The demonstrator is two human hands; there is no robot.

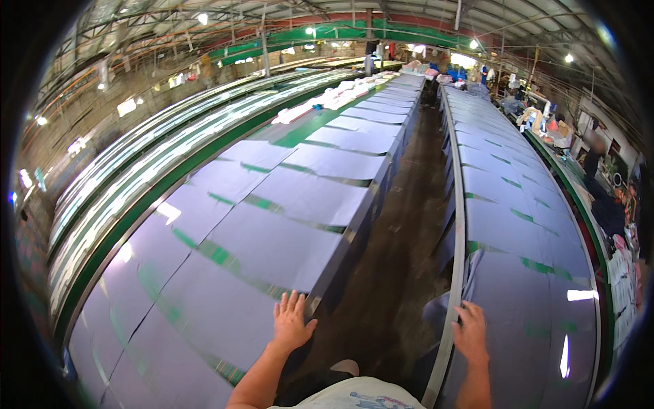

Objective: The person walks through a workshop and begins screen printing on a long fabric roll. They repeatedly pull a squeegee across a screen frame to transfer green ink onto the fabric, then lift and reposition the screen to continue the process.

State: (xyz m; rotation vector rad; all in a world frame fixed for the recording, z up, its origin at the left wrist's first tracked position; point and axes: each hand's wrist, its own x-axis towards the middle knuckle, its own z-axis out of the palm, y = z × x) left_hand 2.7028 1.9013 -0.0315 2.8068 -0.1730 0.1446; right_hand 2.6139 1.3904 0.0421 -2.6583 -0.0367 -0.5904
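The left table (294, 136) carries lavender fabric panels (300, 238) in rows, with green gaps between. The right table (538, 266) carries similar lavender panels (501, 218). A dark aisle floor (402, 252) separates the tables. Risk: panels overhang the aisle on both sides; a body brushing past could drag them out of line. A metal rail (458, 252) edges the right table; cloth caught against it could crease. A raised fabric flap (474, 266) stands beside the rail, just beyond the right hand; left unflattened, it would probably set a fold. The left hand (291, 324) is spread wide at the left table's near edge; contact cannot be confirmed. Uneven pressure there could skew the panel. The right hand (470, 332) is loosely bent beside the rail; whether it pinches cloth cannot be told.
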